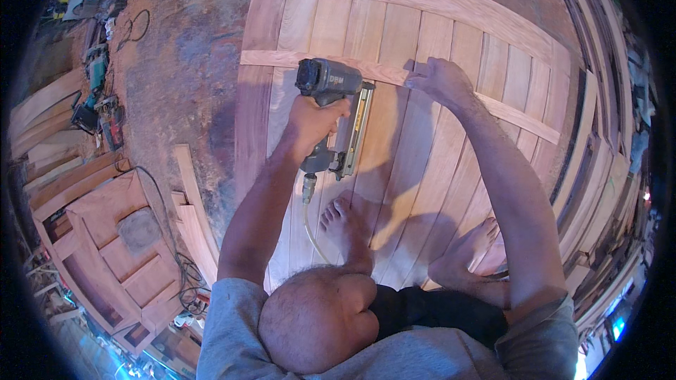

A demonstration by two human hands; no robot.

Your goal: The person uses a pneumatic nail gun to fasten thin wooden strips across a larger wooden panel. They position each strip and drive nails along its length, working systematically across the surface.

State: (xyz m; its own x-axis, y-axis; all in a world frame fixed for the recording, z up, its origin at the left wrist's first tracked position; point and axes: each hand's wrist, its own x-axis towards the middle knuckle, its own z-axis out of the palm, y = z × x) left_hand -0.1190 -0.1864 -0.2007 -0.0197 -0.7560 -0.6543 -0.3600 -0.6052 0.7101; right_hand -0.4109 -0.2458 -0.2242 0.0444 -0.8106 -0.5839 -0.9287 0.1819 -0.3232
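My left hand (pixel 317 125) is wrapped around the handle of a black nail gun (pixel 331 77), whose magazine stands on its right side. A pale air hose (pixel 310 229) joins the bottom of the handle. The tool is over a narrow wooden cross strip (pixel 517 116) lying across a large panel of wooden boards (pixel 401 35); whether its nose touches the wood is hidden. Farther right, my right hand (pixel 445 83) is closed over the same strip, thumb at its near edge and fingers curled at the far edge.
My bare feet (pixel 345 222) are on the panel. To the left, loose wooden strips (pixel 193 218) lie near a framed wooden piece (pixel 105 253) with a cord beside it. Power tools (pixel 97 77) are at the far left. Long boards (pixel 598 190) are stacked along the right.
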